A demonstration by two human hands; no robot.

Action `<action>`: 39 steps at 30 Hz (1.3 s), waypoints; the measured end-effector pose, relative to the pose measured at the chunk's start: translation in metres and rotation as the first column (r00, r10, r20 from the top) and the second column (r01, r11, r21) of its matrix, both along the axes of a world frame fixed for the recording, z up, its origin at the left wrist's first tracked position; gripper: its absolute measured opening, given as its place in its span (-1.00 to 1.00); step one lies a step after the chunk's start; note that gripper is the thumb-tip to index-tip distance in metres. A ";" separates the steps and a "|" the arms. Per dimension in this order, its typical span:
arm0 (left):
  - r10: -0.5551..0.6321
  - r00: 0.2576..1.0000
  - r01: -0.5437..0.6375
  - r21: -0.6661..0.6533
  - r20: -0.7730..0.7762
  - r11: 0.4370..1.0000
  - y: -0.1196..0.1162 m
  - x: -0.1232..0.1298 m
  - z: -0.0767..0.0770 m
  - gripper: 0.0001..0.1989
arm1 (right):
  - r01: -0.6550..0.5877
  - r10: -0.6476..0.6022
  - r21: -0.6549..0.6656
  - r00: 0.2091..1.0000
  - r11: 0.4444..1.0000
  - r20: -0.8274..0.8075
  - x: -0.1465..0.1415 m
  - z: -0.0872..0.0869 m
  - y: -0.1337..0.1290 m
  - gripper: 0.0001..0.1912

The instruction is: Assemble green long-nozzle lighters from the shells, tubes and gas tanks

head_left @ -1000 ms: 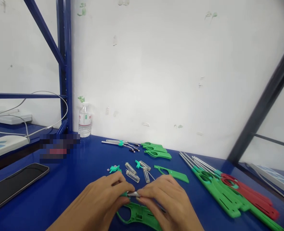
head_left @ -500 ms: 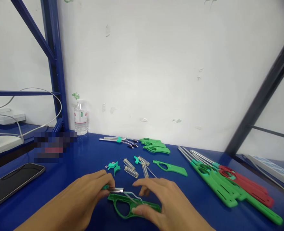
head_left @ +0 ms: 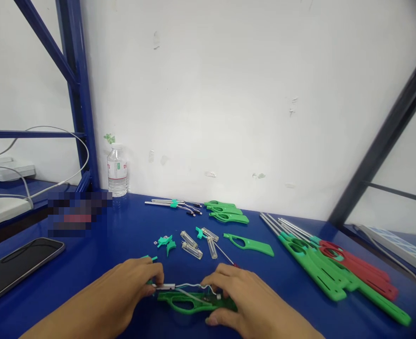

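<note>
the blue counter (head_left: 119, 230) fills the lower part of my view. to the right, green lighters (head_left: 314, 268) lie fanned on it with their metal barrels pointing away, overlapped by red lighters (head_left: 361, 268). my right hand (head_left: 243, 294) arches over the right end of a green lighter half-shell (head_left: 201, 307); that grip is about half open, thumb and fingers parted, and i can't tell whether it presses on the plastic. the half-shell lies in front of me, between my hands. my left hand (head_left: 132, 282) has its grip pinched closed on a silvery metal tube (head_left: 167, 286), held near the shell's left end. beyond my hands sit clear fuel tanks (head_left: 192, 251) and, left of those, teal plastic pieces (head_left: 165, 240). thinnest of all, a white wire (head_left: 194, 285) runs from the tube to my right fingers.
</note>
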State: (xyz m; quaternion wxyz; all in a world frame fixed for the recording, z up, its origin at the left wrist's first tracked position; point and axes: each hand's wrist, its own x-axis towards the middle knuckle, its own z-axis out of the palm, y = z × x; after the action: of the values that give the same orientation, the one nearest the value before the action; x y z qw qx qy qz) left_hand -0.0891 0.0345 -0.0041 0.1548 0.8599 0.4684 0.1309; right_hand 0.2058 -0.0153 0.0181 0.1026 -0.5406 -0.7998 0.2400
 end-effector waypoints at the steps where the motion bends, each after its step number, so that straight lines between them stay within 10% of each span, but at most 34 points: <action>1: -0.002 1.000 0.002 -0.004 0.001 1.000 0.000 0.002 -0.001 -0.62 | 0.007 -0.007 -0.009 1.000 1.000 -0.005 0.002 0.001 -0.001 -0.68; 39: -0.021 0.995 0.019 -0.018 -0.100 1.000 -0.019 0.030 0.003 -0.70 | 0.141 -0.144 -0.079 0.989 0.987 -0.030 0.020 0.002 -0.006 -0.66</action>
State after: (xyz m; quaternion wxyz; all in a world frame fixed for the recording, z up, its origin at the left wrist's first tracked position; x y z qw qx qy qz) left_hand -0.0587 0.0159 -0.0011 0.1399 0.8687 0.4680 0.0819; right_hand 0.2260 -0.0210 0.0205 0.1129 -0.5955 -0.7473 0.2724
